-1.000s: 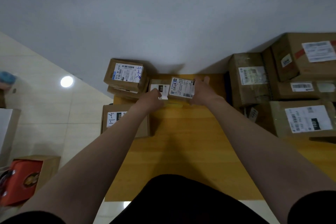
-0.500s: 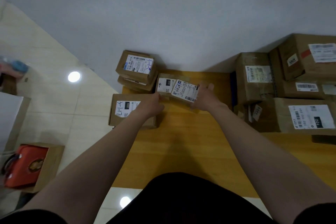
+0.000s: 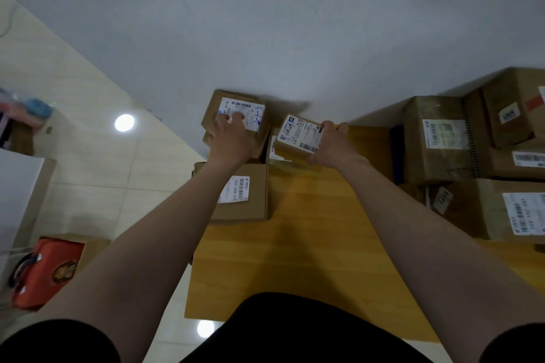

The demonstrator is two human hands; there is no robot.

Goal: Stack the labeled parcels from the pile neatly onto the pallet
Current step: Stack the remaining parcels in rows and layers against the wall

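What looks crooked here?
The small parcel gripped by the right hand is tilted, its label slanting, out of line with the stacked parcel under the left hand. Nothing looks damaged or spilled.

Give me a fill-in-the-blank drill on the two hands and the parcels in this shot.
1. The right hand grips a small parcel with a ___ label on top.
2. The left hand rests on a stacked parcel whose label bears ___ handwriting.
3. The orange bag stands on the floor to the person's ___ side.

Missing words: white; blue; left.
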